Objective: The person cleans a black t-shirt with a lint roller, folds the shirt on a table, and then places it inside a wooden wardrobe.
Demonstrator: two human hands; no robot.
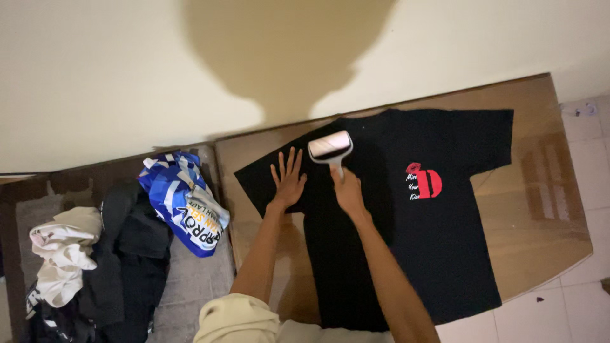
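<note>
Clothes pile [76, 267]: a heap of dark and pale garments on the low surface at my far left, well apart from my hands.
Blue bag [184, 203]: blue-and-white printed plastic, just beside the left edge of the tabletop [540, 209].
Left hand [288, 181]: my grip here is spread flat, fingers fanned, palm pressing the near sleeve area of the black t-shirt [406, 241].
Right hand [347, 189]: my grip is pressed together around the handle of the lint roller [330, 147], just beside my left hand.
Roller axis: the handle runs away from me toward the wall; the roll head lies crosswise to it, touching the shirt near the collar.
Which way the shirt lies: it is spread flat, its body stretching to the right of both hands; the red print [429, 183] lies to the right of the roller, nearer my right hand than my left.
</note>
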